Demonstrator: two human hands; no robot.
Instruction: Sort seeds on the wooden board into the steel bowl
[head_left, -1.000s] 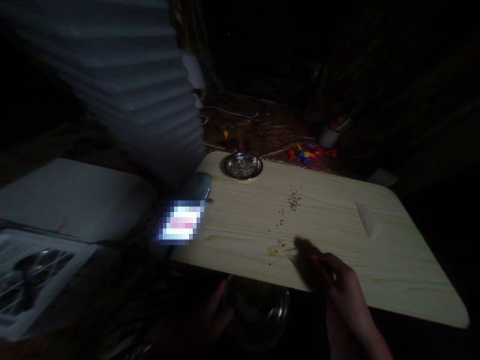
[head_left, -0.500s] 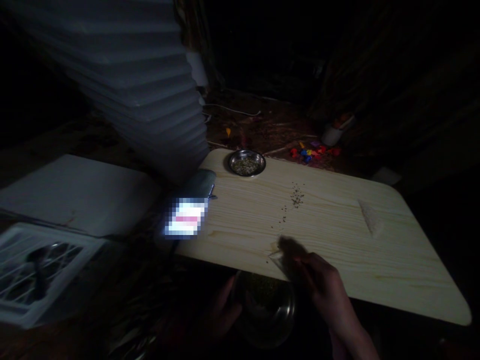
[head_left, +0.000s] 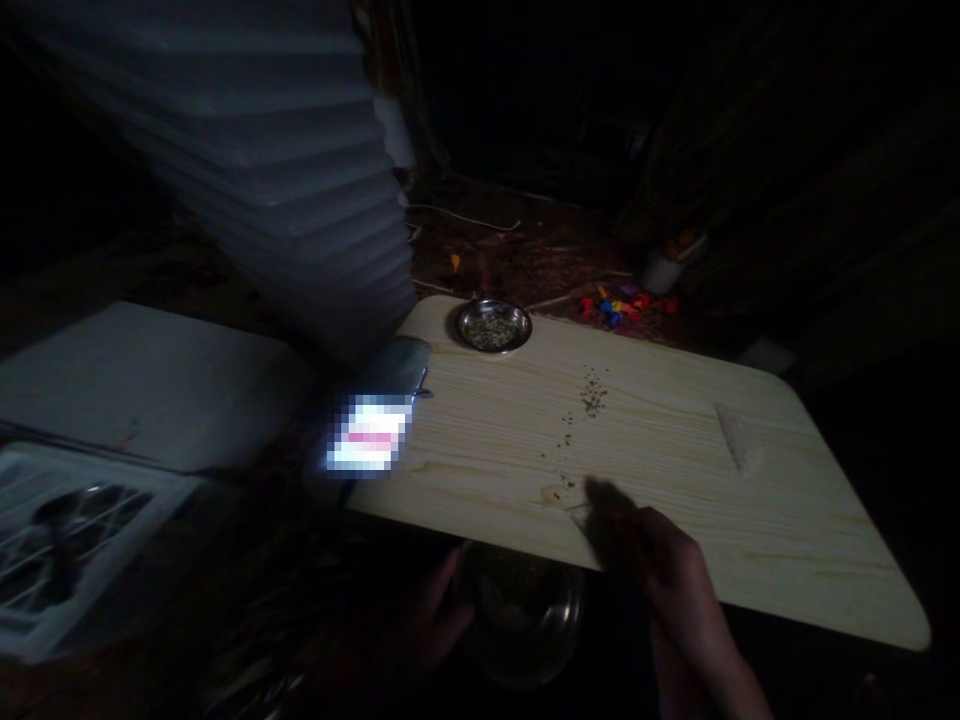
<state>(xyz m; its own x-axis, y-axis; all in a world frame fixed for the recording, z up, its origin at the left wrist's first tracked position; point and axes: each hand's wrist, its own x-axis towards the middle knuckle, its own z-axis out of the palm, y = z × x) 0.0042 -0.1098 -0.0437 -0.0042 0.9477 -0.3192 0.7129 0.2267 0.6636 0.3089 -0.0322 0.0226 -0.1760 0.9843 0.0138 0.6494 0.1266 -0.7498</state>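
My right hand (head_left: 664,565) rests on the near edge of a pale wooden table (head_left: 675,480), fingers closed on a small flat piece I cannot make out. Loose seeds (head_left: 589,400) lie scattered in a line just beyond its fingertips. My left hand (head_left: 435,620) sits in the dark below the table edge, fingers curled on the side of a metal bowl (head_left: 525,615) held under the edge. A small steel dish (head_left: 493,326) with seeds stands at the table's far left corner.
A lit, blurred-out screen (head_left: 369,432) lies at the table's left edge. A tall stack of white trays (head_left: 262,170) rises at the left, with a white box (head_left: 142,385) and a fan grille (head_left: 60,535) below. Coloured bits (head_left: 619,303) lie on the floor beyond.
My right hand swept left toward the table edge above the bowl, then drew back right. The bowl and left hand barely moved.
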